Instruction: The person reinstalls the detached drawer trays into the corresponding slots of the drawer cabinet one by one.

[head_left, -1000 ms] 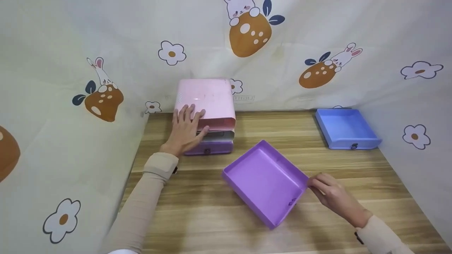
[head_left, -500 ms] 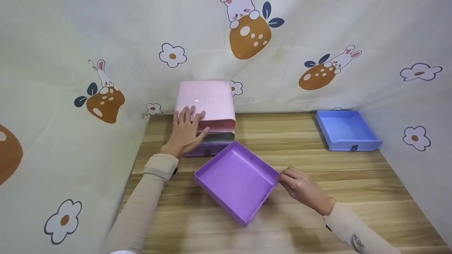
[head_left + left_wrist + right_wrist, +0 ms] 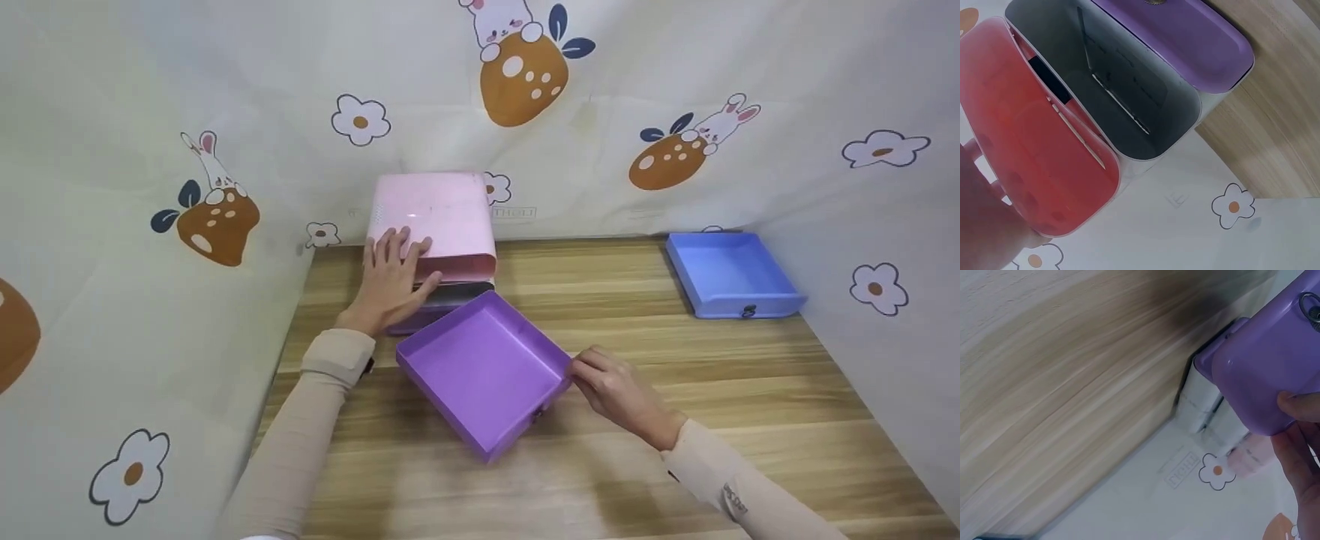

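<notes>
A stacked drawer unit stands at the back left, its pink top case (image 3: pixel 431 206) facing up. My left hand (image 3: pixel 386 285) rests on that case with fingers spread. In the left wrist view, the pink case and the grey middle slot (image 3: pixel 1106 90) have open fronts with no drawer in them. A purple drawer (image 3: pixel 1196 50) fills the lowest slot. My right hand (image 3: pixel 619 390) pinches the right corner of a loose purple drawer (image 3: pixel 480 375), turned diagonally in front of the unit and raised above the table. In the right wrist view, my thumb presses its front panel, which has a ring pull (image 3: pixel 1311 312).
A blue drawer (image 3: pixel 735 270) with a dark pull sits at the back right of the wood-grain table (image 3: pixel 600 300). Patterned cloth walls (image 3: pixel 420 97) close in the back and both sides.
My right hand has carried the loose purple drawer left and slightly away from me, so it now overlaps the lower front of the unit. The left hand stays on the pink case.
</notes>
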Demonstrator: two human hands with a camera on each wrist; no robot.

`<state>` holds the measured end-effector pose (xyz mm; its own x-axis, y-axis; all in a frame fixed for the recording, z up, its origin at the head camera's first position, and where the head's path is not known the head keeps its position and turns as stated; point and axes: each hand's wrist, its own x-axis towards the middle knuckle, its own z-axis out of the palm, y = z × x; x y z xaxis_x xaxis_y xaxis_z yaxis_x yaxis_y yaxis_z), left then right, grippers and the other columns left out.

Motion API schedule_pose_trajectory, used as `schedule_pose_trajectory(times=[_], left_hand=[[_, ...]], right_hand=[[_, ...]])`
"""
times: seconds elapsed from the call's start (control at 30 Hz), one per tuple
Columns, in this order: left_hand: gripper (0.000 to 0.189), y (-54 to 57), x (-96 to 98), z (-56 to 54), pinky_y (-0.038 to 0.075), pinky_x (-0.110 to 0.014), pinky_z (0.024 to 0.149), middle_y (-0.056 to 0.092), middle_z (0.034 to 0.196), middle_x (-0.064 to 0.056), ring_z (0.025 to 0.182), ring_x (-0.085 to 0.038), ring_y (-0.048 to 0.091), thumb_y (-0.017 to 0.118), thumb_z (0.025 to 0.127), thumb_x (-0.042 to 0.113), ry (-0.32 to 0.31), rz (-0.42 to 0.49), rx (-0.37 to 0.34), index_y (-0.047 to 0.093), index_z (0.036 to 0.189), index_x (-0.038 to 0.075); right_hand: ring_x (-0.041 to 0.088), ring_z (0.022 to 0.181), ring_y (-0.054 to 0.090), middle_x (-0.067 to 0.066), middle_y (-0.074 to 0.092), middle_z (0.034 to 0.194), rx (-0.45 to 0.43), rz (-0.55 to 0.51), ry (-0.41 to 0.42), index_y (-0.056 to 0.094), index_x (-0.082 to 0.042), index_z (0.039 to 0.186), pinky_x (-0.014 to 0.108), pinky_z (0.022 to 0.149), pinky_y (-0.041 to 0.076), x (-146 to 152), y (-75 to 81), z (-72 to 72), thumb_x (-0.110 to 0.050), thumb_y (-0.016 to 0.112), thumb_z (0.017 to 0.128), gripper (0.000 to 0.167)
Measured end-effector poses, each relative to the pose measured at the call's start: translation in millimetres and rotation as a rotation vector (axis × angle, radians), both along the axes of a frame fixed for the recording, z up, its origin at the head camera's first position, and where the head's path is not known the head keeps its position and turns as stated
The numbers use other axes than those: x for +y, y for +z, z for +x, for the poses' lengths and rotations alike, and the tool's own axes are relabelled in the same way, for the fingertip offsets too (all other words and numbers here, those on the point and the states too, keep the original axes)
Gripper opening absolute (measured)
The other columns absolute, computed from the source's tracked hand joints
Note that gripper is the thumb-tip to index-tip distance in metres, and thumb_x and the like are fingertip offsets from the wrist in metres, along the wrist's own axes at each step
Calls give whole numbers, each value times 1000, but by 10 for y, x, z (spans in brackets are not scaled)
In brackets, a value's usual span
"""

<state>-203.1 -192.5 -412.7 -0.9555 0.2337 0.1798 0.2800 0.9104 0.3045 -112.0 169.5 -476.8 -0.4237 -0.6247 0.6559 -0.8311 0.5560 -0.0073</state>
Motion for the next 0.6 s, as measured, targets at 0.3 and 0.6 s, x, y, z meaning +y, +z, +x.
schedule_pose_trajectory(times=[0.3,0.6], left_hand=[[68,-2,-4,8,-5,-61,127,18,165,-21,155,-41,9,39,98,54,-8,9,-6,32,154,16],[68,-22,-10,-7,-3,-63,126,19,164,-22,155,-42,10,40,98,54,-15,3,19,33,154,15]], right_hand=[[11,76,60,-2,65,82,6,3,-66,67,-11,85,21,66,55,-238,3,39,-1,79,76,18],[11,74,59,-2,64,77,17,-23,-106,68,-11,81,20,65,54,-516,52,70,-1,81,73,18]])
